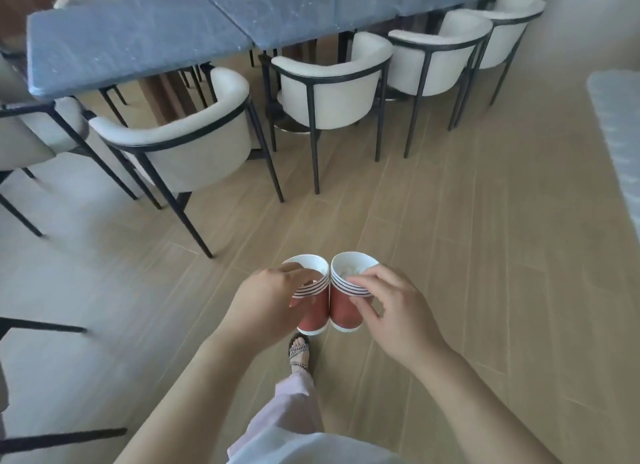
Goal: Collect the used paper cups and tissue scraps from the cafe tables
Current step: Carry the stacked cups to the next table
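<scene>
I hold two red paper cups with white rims and dark stripes side by side above the floor, their walls touching. My left hand (265, 300) grips the left paper cup (313, 314) by its rim. My right hand (394, 311) grips the right paper cup (346, 311) the same way. White crumpled tissue (351, 267) lies inside the right cup. The left cup's inside looks bare, partly hidden by my fingers.
Dark blue marble-look tables (138, 44) stand in a row at the top, with white armchairs (180, 141) on black legs pushed under them. Light wood floor (450, 238) stretches ahead and right. My sandalled foot (299, 354) is below the cups. A pale patterned surface (620, 134) lies at the right edge.
</scene>
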### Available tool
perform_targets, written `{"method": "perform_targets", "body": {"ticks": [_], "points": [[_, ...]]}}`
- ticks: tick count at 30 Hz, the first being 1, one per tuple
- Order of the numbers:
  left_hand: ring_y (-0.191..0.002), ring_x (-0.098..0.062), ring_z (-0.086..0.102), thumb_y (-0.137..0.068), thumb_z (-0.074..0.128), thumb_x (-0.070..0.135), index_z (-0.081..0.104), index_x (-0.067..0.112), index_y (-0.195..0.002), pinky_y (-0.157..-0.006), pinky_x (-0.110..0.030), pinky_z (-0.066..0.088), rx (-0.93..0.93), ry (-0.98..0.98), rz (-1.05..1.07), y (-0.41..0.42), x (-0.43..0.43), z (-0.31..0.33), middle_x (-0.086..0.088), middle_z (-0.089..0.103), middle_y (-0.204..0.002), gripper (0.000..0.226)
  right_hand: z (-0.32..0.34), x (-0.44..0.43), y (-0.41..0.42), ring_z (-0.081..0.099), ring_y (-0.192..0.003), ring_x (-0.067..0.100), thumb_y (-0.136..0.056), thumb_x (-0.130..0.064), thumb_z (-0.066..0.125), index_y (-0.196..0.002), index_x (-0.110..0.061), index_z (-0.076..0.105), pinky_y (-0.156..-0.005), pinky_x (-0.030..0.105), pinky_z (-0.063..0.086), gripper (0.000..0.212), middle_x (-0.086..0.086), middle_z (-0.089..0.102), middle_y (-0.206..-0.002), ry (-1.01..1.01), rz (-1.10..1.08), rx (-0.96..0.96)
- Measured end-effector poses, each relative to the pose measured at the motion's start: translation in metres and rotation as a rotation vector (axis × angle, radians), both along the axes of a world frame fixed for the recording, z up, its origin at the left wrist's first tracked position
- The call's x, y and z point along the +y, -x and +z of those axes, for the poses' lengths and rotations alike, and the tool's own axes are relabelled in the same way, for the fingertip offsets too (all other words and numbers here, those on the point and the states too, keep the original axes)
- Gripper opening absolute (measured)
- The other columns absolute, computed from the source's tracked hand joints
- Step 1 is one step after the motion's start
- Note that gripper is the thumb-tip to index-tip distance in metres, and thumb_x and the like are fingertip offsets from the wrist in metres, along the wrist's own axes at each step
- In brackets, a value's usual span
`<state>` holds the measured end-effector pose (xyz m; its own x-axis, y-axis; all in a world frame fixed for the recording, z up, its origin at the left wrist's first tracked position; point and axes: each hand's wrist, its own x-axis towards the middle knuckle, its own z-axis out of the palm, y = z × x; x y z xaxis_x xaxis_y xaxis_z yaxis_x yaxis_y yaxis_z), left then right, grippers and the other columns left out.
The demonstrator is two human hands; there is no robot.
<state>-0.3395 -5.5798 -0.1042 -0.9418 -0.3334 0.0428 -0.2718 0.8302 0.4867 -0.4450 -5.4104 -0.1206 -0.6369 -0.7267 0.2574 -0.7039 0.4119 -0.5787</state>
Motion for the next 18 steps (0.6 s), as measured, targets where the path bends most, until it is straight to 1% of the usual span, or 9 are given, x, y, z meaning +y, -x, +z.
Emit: {"method": "perform_targets", "body": {"ticks": [2,4,7,9,12,15,18], "points": [[-0.080,-0.017,0.063,-0.079,0.063,0.020,0.065,0.035,-0.106,-0.063,-0.028,0.048,0.002,-0.004,-0.027,0.041,-0.024,-0.001,0.013,0.067,-0.098,0.030,0.003,-0.021,0.036,0.058,-0.088,0.014,-0.078,-0.007,0.070,-0.100,-0.019,0.069,-0.074,0.016,0.041,0.025,-0.006,0.062,-0.090,-0.010,-0.035,0.009],[-0.082,-0.015,0.063,-0.079,0.064,0.022,0.065,0.035,-0.106,-0.061,-0.023,0.043,0.015,-0.004,-0.044,0.082,-0.051,0.004,0.015,0.067,-0.100,0.030,0.008,-0.038,0.072,0.058,-0.089,0.013,-0.077,-0.006,0.071,-0.099,-0.019,0.069,-0.075,0.013,0.038,0.025,-0.006,0.062,-0.091,-0.027,-0.079,0.012],[-0.081,-0.014,0.063,-0.079,0.065,0.021,0.066,0.033,-0.105,-0.061,-0.024,0.045,0.045,-0.008,-0.087,0.141,-0.090,0.017,0.014,0.068,-0.099,0.029,0.015,-0.057,0.123,0.059,-0.087,0.014,-0.075,-0.005,0.073,-0.098,-0.019,0.069,-0.075,0.011,0.036,0.027,-0.006,0.062,-0.090,-0.042,-0.141,0.021],[-0.079,-0.015,0.064,-0.078,0.066,0.019,0.066,0.031,-0.105,-0.061,-0.025,0.046,0.062,-0.008,-0.124,0.178,-0.111,0.024,0.013,0.068,-0.098,0.029,0.018,-0.071,0.156,0.060,-0.086,0.015,-0.075,-0.005,0.073,-0.098,-0.019,0.069,-0.074,0.013,0.038,0.027,-0.006,0.062,-0.090,-0.042,-0.175,0.027],[-0.080,-0.018,0.064,-0.078,0.067,0.019,0.067,0.029,-0.105,-0.062,-0.027,0.048,0.051,0.017,-0.205,0.232,-0.131,0.026,0.011,0.068,-0.099,0.029,0.019,-0.090,0.200,0.060,-0.087,0.016,-0.075,-0.004,0.073,-0.098,-0.016,0.070,-0.074,0.020,0.042,0.027,-0.004,0.063,-0.091,-0.019,-0.237,0.040],[-0.077,-0.018,0.063,-0.077,0.067,0.017,0.067,0.028,-0.103,-0.060,-0.025,0.045,0.041,0.005,-0.286,0.286,-0.137,0.024,0.010,0.068,-0.095,0.029,0.018,-0.098,0.241,0.061,-0.088,0.018,-0.075,-0.004,0.073,-0.098,-0.015,0.069,-0.074,0.026,0.048,0.026,-0.002,0.064,-0.092,0.019,-0.294,0.035],[-0.078,-0.018,0.063,-0.077,0.066,0.016,0.067,0.029,-0.103,-0.062,-0.032,0.051,0.025,-0.029,-0.388,0.350,-0.134,0.018,0.010,0.068,-0.094,0.029,0.012,-0.094,0.289,0.062,-0.088,0.019,-0.075,-0.006,0.073,-0.097,-0.016,0.070,-0.072,0.028,0.050,0.025,-0.002,0.065,-0.092,0.025,-0.374,0.033]]}}
